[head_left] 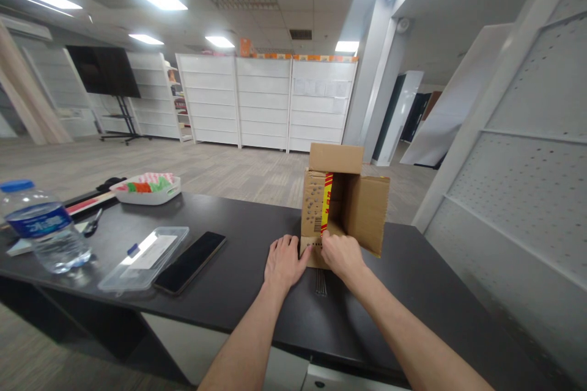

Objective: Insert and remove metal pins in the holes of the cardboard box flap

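Observation:
A cardboard box (314,198) stands on the dark table with its opening facing me and its flaps spread. Yellow and red tape (327,201) runs down its left flap, beside many small dark spots. My left hand (285,261) lies against the box's lower left, fingers stretched out on the table side and thumb touching the lower flap. A row of small holes marks that flap by the thumb. My right hand (343,256) is closed at the lower flap; whatever its fingers pinch is hidden. Several thin metal rods (321,283) lie on the table below the box.
Left on the table (229,311) are a black phone (190,263), a clear plastic case (147,259), a water bottle (41,232) and a white basket (147,195) with colourful packets. A perforated white panel (518,195) rises beyond the table's right edge.

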Motion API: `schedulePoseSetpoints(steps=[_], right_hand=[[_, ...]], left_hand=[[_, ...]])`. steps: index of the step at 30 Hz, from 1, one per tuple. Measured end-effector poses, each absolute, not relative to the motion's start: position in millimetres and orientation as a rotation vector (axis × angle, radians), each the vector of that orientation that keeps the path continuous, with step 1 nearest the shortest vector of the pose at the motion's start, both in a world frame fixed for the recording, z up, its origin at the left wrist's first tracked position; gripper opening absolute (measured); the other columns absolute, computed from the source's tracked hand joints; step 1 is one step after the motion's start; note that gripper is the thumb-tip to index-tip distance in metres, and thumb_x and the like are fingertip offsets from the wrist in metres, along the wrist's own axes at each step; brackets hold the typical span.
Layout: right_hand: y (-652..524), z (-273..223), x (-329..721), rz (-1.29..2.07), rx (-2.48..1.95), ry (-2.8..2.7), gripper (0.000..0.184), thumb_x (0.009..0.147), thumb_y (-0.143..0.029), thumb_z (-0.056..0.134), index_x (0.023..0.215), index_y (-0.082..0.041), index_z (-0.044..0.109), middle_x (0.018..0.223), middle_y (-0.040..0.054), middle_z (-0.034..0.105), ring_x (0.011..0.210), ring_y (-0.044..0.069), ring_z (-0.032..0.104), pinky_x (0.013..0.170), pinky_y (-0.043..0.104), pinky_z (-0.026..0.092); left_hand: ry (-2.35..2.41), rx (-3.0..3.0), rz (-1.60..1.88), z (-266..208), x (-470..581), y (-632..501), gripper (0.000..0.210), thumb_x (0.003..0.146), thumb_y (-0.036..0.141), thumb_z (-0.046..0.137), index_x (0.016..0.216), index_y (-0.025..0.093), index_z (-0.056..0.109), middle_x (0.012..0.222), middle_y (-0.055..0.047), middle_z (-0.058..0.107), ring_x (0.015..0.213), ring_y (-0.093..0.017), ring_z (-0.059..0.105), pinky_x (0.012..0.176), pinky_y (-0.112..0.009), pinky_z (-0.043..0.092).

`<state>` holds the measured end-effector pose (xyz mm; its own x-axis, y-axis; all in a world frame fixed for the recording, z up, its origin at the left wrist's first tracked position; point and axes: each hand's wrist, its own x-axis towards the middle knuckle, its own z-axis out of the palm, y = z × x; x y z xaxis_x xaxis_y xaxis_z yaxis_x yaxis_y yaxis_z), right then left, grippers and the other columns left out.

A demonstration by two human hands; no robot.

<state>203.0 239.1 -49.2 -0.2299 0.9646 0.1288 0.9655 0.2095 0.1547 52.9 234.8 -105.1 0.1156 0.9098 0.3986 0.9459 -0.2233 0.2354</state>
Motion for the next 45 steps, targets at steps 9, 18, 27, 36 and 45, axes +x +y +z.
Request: schedulePoseSetpoints(steps=[9, 18, 27, 36, 45], right_hand=[[233, -44, 197, -0.333, -1.96, -2.377, 0.021, 0.088, -0.017, 0.045, 0.1, -0.01, 0.06, 0.088, 0.018, 0.071, 0.086, 0.028, 0.07, 0.07, 0.032, 0.048], [233, -50, 195, -0.234, -1.96, -2.312, 0.022, 0.086, -0.016, 0.046, 0.104, -0.014, 0.057, 0.097, 0.0125, 0.068, 0.086, 0.024, 0.068, 0.068, 0.029, 0.044], [230, -44, 201, -0.269, -1.805, -2.165, 0.008, 0.083, -0.016, 0.048, 0.09, -0.019, 0.052, 0.088, 0.0059, 0.064, 0.078, 0.018, 0.061, 0.061, 0.027, 0.034], [191, -77, 227, -0.13, -1.556, -1.996, 0.007, 0.083, -0.017, 0.046, 0.078, -0.022, 0.044, 0.076, 0.0, 0.057, 0.066, 0.014, 0.054, 0.061, 0.025, 0.033], [163, -123, 236, -0.031, -1.415, -2.035, 0.009, 0.087, -0.016, 0.044, 0.08, -0.022, 0.046, 0.077, 0.0016, 0.057, 0.072, 0.017, 0.055, 0.068, 0.027, 0.04]], left_hand=[[-1.897, -2.278, -0.725, -106, 53, 235, 0.042, 0.095, 0.052, 0.033, 0.095, 0.019, 0.059, 0.1, -0.009, 0.062, 0.1, -0.024, 0.058, 0.093, -0.039, 0.04], [-1.884, -2.272, -0.739, -109, 53, 236, 0.044, 0.095, 0.053, 0.032, 0.094, 0.019, 0.059, 0.099, -0.009, 0.061, 0.099, -0.024, 0.058, 0.093, -0.039, 0.04], [-1.891, -2.271, -0.749, -108, 53, 235, 0.041, 0.095, 0.052, 0.033, 0.095, 0.02, 0.059, 0.1, -0.009, 0.062, 0.099, -0.024, 0.058, 0.093, -0.039, 0.039], [-1.913, -2.282, -0.752, -108, 52, 234, 0.045, 0.095, 0.054, 0.031, 0.097, 0.02, 0.059, 0.1, -0.009, 0.061, 0.101, -0.024, 0.057, 0.096, -0.04, 0.038], [-1.929, -2.302, -0.749, -106, 53, 234, 0.046, 0.095, 0.055, 0.031, 0.097, 0.019, 0.06, 0.102, -0.01, 0.061, 0.102, -0.025, 0.056, 0.096, -0.041, 0.038]])
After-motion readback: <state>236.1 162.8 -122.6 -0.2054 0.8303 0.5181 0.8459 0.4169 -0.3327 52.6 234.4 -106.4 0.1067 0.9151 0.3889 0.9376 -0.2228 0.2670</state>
